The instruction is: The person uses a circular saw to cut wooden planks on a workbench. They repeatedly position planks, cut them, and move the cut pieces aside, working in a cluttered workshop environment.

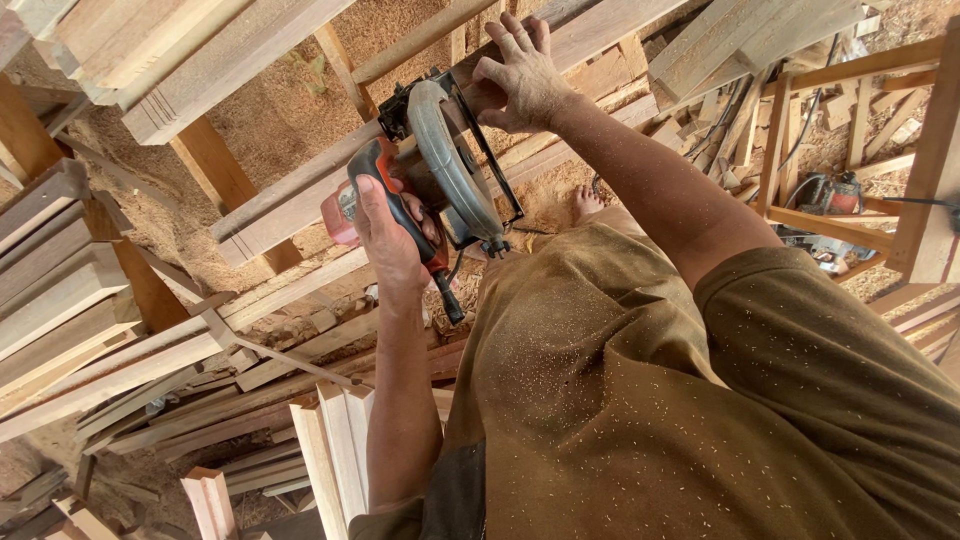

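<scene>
Circular saw (440, 170): we find it in the head view, upper centre, sitting on a long pale plank (290, 205) that runs diagonally across the frame. The saw has a grey, rounded metal blade guard, a thin black base frame and a red-and-black moulded handle. A black cord hangs from its rear end.

Left hand (385, 240): we record it closed around the saw's handle, fingers wrapped over the grip, forearm running straight down to the bottom edge.

Right hand (520, 75): we record it laid flat with fingers spread, palm down on the plank just beyond the blade guard. It grips nothing. Fine dust coats its back.

The plank is planed timber, square-edged, with a stepped profile at its near end. Sawdust (290, 110) lies in a thick, grainy tan layer on the ground beneath it.

Also in this view: an olive shirt (620, 400) speckled with pale wood chips fills the lower right. A bare foot (585, 203) shows below the plank. Stacked boards (50, 270), rough and rectangular, lie at the left edge. At the right stands an open wooden frame (860, 140) of slim square rails, with a second power tool (830, 195), red and dark, resting among offcuts inside it. We cannot tell its type.
</scene>
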A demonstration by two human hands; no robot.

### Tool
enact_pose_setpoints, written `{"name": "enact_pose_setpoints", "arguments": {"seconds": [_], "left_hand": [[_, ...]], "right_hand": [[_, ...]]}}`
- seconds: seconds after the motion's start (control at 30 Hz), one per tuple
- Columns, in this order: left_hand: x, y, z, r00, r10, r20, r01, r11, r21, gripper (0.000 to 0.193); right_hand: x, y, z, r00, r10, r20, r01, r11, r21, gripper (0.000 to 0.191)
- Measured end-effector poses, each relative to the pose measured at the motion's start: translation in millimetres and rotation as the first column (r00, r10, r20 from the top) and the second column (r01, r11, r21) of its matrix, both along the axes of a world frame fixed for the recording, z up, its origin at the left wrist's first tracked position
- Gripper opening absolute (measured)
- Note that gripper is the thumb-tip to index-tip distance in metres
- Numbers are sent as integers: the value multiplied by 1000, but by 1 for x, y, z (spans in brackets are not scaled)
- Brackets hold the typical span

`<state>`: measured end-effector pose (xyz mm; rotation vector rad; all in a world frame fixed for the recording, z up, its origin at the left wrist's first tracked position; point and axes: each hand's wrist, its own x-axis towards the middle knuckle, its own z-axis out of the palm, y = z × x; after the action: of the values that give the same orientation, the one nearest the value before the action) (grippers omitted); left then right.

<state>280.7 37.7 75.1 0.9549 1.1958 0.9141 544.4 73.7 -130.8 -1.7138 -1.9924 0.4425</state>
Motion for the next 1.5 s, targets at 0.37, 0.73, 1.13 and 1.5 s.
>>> {"name": "enact_pose_setpoints", "arguments": {"seconds": [0.37,0.73,1.13,1.5], "left_hand": [[-2,3,-2,1000,-10,-1,10,1000,28,52],[-4,9,-7,1000,7,-8,-7,999,35,53],[-4,16,-5,1000,9,11,-9,999,32,53],[-9,25,-9,1000,12,-14,-12,1000,25,54]], "right_hand": [[-1,-1,-1,1000,2,-16,-3,1000,-8,62],[-2,-3,0,1000,11,-17,-11,1000,-3,64],[-4,-4,0,1000,8,-12,-8,1000,9,63],[-8,-4,5,1000,7,-20,-7,1000,-8,62]]}}
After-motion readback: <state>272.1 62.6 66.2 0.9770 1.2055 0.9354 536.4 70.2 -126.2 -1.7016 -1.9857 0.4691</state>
